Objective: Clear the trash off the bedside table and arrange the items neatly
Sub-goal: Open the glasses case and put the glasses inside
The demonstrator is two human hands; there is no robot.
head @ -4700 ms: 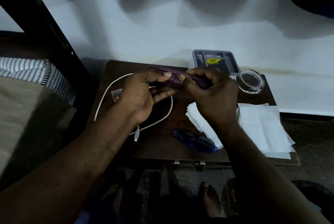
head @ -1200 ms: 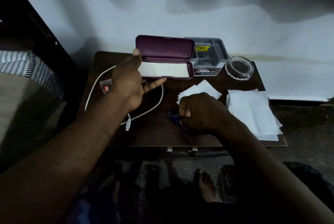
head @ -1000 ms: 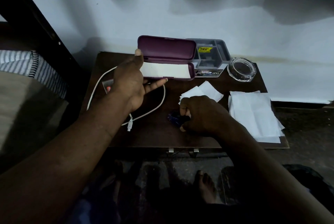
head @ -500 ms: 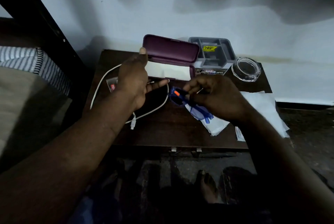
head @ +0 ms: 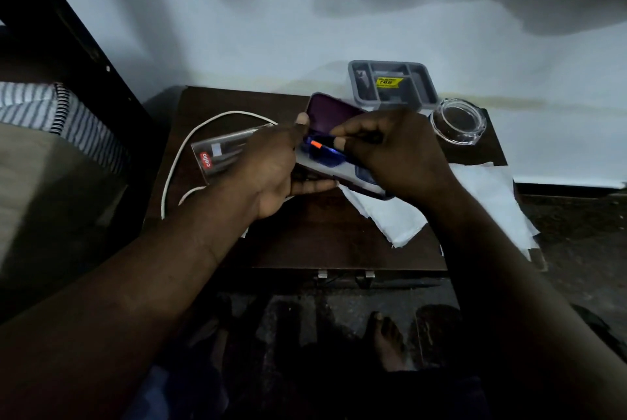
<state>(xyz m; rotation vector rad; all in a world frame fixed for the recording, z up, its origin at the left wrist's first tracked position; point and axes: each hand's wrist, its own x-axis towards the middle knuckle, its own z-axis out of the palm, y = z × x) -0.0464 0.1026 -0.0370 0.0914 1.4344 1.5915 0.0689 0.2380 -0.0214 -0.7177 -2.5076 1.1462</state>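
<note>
L hand (head: pixel 271 165) grips open purple case (head: pixel 334 114) at its left end, thumb on lid & fingers under base, prob. to steady it over the surface (head: pixel 322 233), while R hand (head: pixel 390 151) pinches blue glasses (head: pixel 325 156), now lying partly in the base.

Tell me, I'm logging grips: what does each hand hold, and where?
Left hand grips the open case at its left end; right hand pinches the blue glasses by their upper rim.

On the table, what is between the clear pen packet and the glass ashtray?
In the head view, both hands: the left hand holds the open purple case, and the right hand holds blue glasses in it.
</note>
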